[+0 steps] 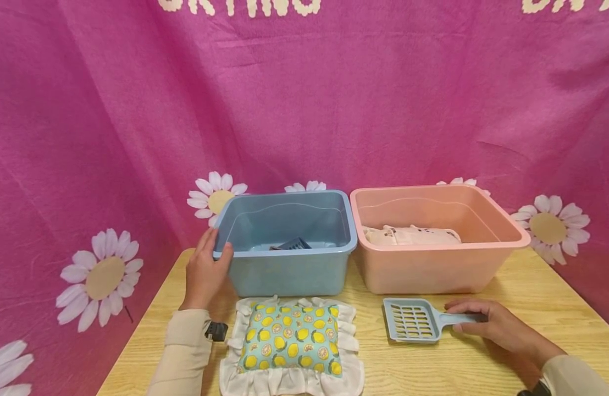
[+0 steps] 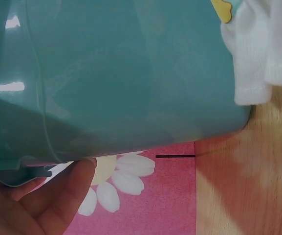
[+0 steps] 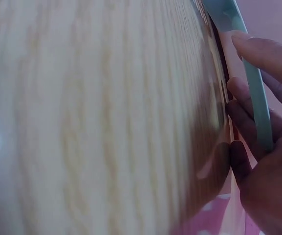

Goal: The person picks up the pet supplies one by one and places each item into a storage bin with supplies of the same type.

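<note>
In the head view, my left hand (image 1: 205, 272) is at the near left corner of a blue plastic tub (image 1: 289, 275), gripping its rim. The left wrist view shows the thumb (image 2: 77, 191) against the tub just below the lip. A dark slotted object (image 1: 294, 243) lies inside the tub. My right hand (image 1: 502, 327) holds a light blue litter scoop (image 1: 412, 320) by its handle, low over the table. From the right wrist, the thumb and fingers show on either side of that handle (image 3: 259, 105).
A pink tub (image 1: 433, 269) stands right beside the blue one, with a folded pale printed cloth (image 1: 413, 236) in it. In front of the blue tub lies a lemon-print cushion (image 1: 292, 338) with white ruffles. Behind the wooden table (image 1: 374, 366) hangs a magenta curtain (image 1: 334, 110) with daisies.
</note>
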`<control>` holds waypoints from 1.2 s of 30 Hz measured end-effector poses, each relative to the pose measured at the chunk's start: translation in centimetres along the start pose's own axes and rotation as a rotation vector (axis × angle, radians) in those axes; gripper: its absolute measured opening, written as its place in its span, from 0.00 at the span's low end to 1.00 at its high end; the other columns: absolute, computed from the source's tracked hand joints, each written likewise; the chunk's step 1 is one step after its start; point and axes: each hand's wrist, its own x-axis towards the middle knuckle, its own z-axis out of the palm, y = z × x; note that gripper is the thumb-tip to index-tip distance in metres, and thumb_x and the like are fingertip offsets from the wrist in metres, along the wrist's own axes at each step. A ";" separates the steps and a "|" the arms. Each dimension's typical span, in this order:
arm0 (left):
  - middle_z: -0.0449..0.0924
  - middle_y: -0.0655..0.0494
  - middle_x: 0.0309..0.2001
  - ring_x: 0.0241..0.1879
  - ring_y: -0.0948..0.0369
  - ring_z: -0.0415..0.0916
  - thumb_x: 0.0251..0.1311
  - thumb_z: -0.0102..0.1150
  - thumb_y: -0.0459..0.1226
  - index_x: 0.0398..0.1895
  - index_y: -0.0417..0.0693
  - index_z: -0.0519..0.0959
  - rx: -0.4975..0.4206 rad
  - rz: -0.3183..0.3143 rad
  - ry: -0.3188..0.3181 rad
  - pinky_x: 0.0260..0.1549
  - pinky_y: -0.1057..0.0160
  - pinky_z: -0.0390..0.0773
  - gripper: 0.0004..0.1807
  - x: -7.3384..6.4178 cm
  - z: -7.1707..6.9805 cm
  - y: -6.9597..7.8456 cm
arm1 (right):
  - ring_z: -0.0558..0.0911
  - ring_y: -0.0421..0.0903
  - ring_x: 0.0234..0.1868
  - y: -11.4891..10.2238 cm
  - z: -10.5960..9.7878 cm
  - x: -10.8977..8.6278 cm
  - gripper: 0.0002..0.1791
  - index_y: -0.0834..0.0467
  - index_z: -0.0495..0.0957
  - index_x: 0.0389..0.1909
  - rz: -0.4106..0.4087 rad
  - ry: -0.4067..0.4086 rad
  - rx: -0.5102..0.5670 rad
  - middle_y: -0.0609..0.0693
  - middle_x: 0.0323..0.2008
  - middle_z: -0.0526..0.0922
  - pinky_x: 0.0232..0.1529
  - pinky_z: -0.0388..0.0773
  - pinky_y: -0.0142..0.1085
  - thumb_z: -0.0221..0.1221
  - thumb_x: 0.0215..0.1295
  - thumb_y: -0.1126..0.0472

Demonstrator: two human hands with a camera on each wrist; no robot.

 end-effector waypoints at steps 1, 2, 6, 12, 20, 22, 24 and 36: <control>0.57 0.49 0.73 0.68 0.43 0.60 0.67 0.49 0.51 0.72 0.46 0.62 0.002 -0.003 -0.002 0.62 0.39 0.63 0.34 0.0 0.0 0.0 | 0.74 0.26 0.51 0.0 0.1 -0.1 0.13 0.53 0.85 0.45 -0.003 0.001 -0.004 0.54 0.51 0.82 0.48 0.63 0.16 0.67 0.57 0.61; 0.57 0.49 0.73 0.68 0.43 0.60 0.67 0.48 0.51 0.72 0.46 0.62 0.001 -0.006 -0.004 0.61 0.39 0.63 0.34 -0.1 0.0 0.0 | 0.74 0.26 0.51 -0.1 0.1 -0.1 0.13 0.53 0.85 0.45 0.006 0.002 -0.003 0.53 0.51 0.82 0.48 0.64 0.16 0.67 0.57 0.60; 0.57 0.50 0.73 0.68 0.43 0.60 0.67 0.48 0.52 0.73 0.47 0.61 -0.005 -0.009 -0.009 0.61 0.38 0.63 0.34 -0.2 0.0 -0.1 | 0.74 0.27 0.51 -0.5 0.2 -0.2 0.14 0.53 0.84 0.46 0.026 0.009 -0.001 0.54 0.51 0.82 0.48 0.64 0.16 0.67 0.57 0.59; 0.58 0.49 0.73 0.67 0.43 0.61 0.66 0.48 0.51 0.72 0.46 0.62 -0.001 -0.007 0.000 0.61 0.38 0.63 0.34 -0.2 -0.3 0.0 | 0.75 0.29 0.51 -1.2 0.3 0.1 0.15 0.52 0.83 0.47 0.037 -0.008 0.004 0.54 0.51 0.82 0.49 0.65 0.18 0.66 0.58 0.58; 0.57 0.50 0.73 0.68 0.44 0.60 0.67 0.48 0.52 0.73 0.48 0.61 -0.016 -0.002 -0.010 0.59 0.38 0.65 0.34 -0.1 -0.1 0.2 | 0.76 0.31 0.50 -2.1 0.3 0.7 0.15 0.57 0.83 0.47 -0.053 -0.004 0.055 0.56 0.50 0.82 0.47 0.69 0.21 0.65 0.59 0.64; 0.56 0.50 0.73 0.68 0.44 0.60 0.67 0.49 0.52 0.73 0.48 0.61 -0.013 -0.010 -0.017 0.58 0.38 0.66 0.34 -0.2 0.0 0.1 | 0.77 0.32 0.49 -2.3 0.5 0.6 0.14 0.57 0.83 0.47 -0.049 -0.011 0.066 0.56 0.49 0.82 0.46 0.70 0.21 0.65 0.58 0.64; 0.56 0.50 0.73 0.68 0.44 0.60 0.67 0.49 0.52 0.73 0.49 0.61 -0.010 -0.012 -0.022 0.58 0.38 0.66 0.34 -0.3 0.0 0.1 | 0.77 0.33 0.48 -2.5 0.6 0.6 0.15 0.56 0.83 0.47 -0.046 -0.014 0.068 0.57 0.49 0.82 0.45 0.72 0.23 0.65 0.59 0.63; 0.56 0.51 0.73 0.68 0.44 0.60 0.67 0.48 0.52 0.73 0.48 0.61 -0.011 -0.014 -0.012 0.60 0.38 0.64 0.34 -0.1 -0.1 0.1 | 0.79 0.36 0.45 -4.0 0.3 0.9 0.16 0.57 0.81 0.50 -0.066 -0.034 0.112 0.56 0.49 0.82 0.42 0.77 0.28 0.64 0.60 0.64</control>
